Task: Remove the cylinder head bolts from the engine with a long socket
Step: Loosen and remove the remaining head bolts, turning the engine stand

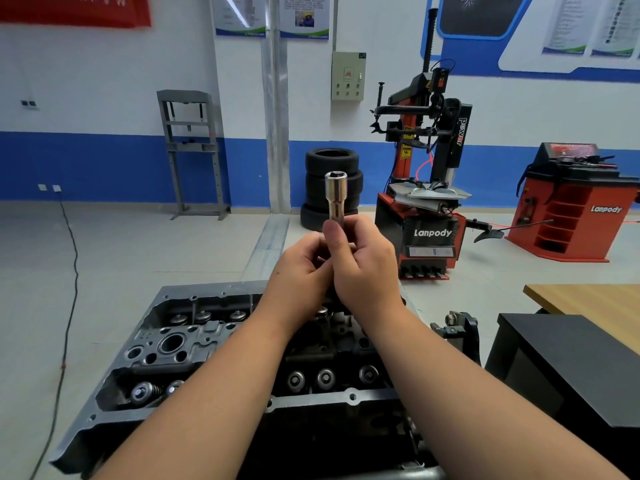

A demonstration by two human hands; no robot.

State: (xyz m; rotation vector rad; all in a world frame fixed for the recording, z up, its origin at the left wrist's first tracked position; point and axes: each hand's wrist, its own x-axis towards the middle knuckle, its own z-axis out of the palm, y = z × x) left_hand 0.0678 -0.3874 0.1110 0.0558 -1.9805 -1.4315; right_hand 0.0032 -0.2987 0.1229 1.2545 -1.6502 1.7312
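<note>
Both forearms reach forward over the cylinder head (214, 344), hands raised together above its far edge. Right hand (367, 268) wraps the lower part of the long socket (335, 195), thumb up along the shaft, grip clamped on it. Left hand (300, 271) sits just beside the right, touching it, fingers curled in against the socket's base, grip also closed around it. Socket stands upright, open hex end on top, chrome, lifted well above the cylinder head, not on any bolt.

Cylinder head lies below the arms, valve springs and a round bore visible on its near and left parts; arms hide its middle. Head bolts cannot be made out.

Beyond the cylinder head: stacked tyres (333, 187) directly behind the socket, tyre changer (427, 188) to the right of them, red wheel balancer (571, 206) farther right, grey press frame (194, 150) to the left by the wall. Wooden tabletop (588, 299) right of the cylinder head, black cabinet (568, 368) near it. Black cable (67, 306) trails on the floor at left.
</note>
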